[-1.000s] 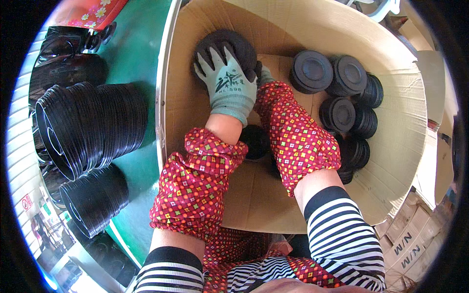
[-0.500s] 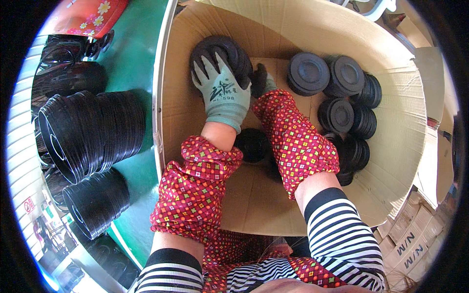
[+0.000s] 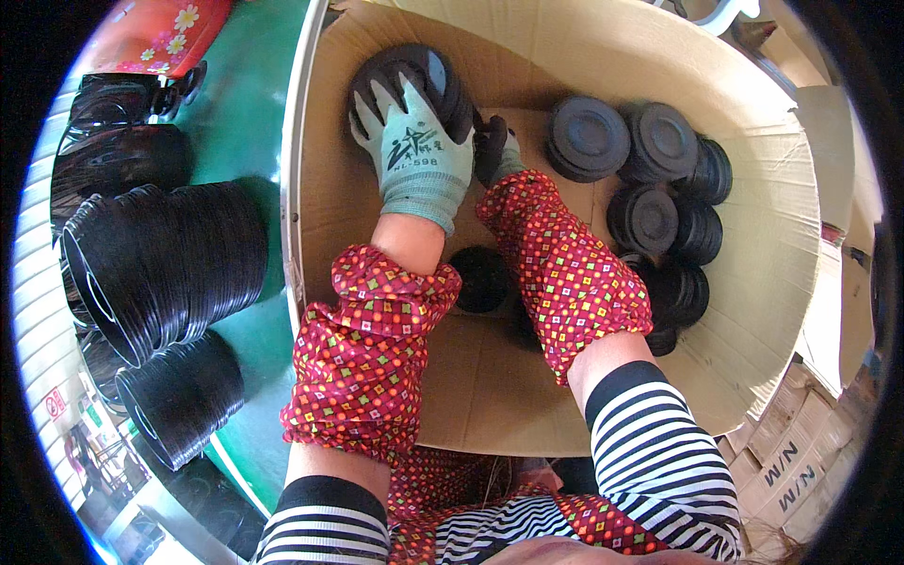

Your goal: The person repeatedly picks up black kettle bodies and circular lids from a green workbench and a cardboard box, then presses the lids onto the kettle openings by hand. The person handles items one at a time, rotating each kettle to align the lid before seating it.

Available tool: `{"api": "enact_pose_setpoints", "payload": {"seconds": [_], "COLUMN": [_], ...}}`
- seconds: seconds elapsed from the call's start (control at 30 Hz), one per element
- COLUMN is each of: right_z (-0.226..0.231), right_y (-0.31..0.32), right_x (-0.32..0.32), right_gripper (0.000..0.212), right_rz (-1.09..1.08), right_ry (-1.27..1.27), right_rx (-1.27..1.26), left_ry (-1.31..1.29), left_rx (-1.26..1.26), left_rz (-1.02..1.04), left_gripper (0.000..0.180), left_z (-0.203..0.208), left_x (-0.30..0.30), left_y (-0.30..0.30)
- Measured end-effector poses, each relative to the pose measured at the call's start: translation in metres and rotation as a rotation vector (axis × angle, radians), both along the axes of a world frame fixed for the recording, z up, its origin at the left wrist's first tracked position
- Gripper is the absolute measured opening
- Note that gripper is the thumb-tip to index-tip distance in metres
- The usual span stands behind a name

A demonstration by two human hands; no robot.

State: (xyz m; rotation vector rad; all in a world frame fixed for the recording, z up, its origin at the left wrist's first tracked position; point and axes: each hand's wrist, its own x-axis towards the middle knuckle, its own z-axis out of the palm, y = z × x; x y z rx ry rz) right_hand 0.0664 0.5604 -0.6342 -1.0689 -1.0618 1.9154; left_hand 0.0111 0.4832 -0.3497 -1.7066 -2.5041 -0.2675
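Note:
A stack of round black discs point(image 3: 436, 68) stands tilted in the far left corner of the cardboard box point(image 3: 471, 414). My left hand point(image 3: 419, 155), in a grey-green glove with dark fingers, lies over it with its fingers spread around the discs. Against the stack's right side, lower down, is my right hand point(image 3: 494, 151), gloved too, its fingers bent and partly hidden. Right of it stand several more stacks of black discs point(image 3: 588, 138). One dark round piece point(image 3: 480, 280) lies between my forearms, partly covered by the sleeves.
Left of the box, a green surface point(image 3: 254, 113) carries large bundles of black ringed parts point(image 3: 174, 264) lying on their sides. A red flowered item point(image 3: 174, 38) is at the far left. Flattened cartons point(image 3: 786, 452) lean at the lower right outside the box.
Both hands and the disc stack have shifted slightly away from me and to the left. The view has moved a little as well. The other stacks stand as before.

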Motion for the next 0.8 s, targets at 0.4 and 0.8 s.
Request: {"api": "enact_pose_setpoints", "payload": {"seconds": [0.4, 0.8], "right_z": [0.106, 0.321], "right_y": [-0.039, -0.138], "right_x": [0.046, 0.127], "right_gripper": [0.092, 0.077], "right_rz": [0.281, 0.234], "right_ry": [1.539, 0.270], "right_rx": [-0.618, -0.167], "left_ry": [-0.024, -0.187], "left_rx": [0.161, 0.421], "left_rz": [-0.210, -0.558], "left_gripper": [0.101, 0.078], "left_z": [0.057, 0.305], "left_x": [0.020, 0.063], "left_y": [-0.025, -0.253]}}
